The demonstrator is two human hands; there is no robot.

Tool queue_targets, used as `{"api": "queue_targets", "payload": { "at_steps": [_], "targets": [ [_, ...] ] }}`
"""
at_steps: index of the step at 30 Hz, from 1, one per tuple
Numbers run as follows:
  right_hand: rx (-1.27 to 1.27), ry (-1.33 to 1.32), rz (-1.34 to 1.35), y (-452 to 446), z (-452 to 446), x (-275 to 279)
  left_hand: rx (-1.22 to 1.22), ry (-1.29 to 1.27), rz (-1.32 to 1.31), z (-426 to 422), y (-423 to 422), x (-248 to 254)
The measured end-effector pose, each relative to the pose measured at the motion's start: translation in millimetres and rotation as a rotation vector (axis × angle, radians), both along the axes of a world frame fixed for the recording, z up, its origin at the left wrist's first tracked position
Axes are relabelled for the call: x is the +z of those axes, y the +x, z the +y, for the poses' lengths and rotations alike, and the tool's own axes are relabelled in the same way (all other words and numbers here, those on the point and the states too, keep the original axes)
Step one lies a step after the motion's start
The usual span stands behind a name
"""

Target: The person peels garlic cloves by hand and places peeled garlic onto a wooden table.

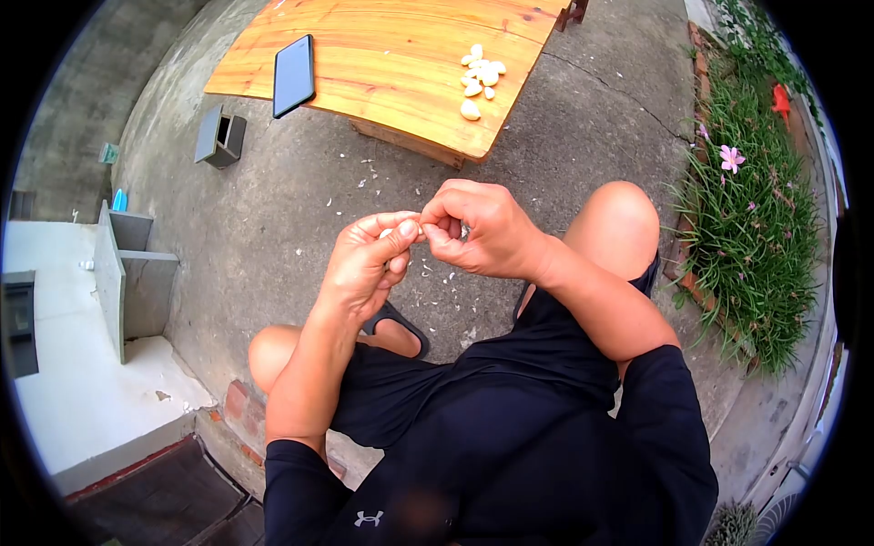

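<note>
The left hand and right hand meet with curled fingers, thumbs and fingertips pinching a small pale piece, mostly hidden between them. Below and around them, pale flakes lie scattered on the concrete floor. Beyond the hands stands a wooden table, with a loose cluster of pale cloves past the right hand and a dark phone at the edge past the left.
</note>
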State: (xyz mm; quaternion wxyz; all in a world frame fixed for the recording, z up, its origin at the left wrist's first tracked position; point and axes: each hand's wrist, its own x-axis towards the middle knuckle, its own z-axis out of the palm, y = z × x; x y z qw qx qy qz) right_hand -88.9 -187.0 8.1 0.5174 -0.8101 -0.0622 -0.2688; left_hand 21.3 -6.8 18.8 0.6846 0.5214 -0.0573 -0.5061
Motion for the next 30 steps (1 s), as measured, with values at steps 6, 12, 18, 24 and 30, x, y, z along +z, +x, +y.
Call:
{"api": "queue_targets", "payload": {
  "at_steps": [6,12,18,24,30],
  "targets": [
    [-0.011,0.033,0.04,2,-2,0,-0.004,-0.013,0.03,-2,0,5],
    [-0.129,-0.012,0.008,7,-7,-5,0.015,0.007,-0.001,-2,0,4],
    [-0.082,0.007,-0.073,4,-7,5,0.042,-0.011,-0.043,-3,-1,8],
    [-0.02,-0.052,-0.043,1,-5,4,0.057,0.0,-0.062,-2,-2,2],
    [-0.031,-0.048,-0.084,2,1,0,0.056,-0.008,-0.061,-3,-3,-1]
  ]
}}
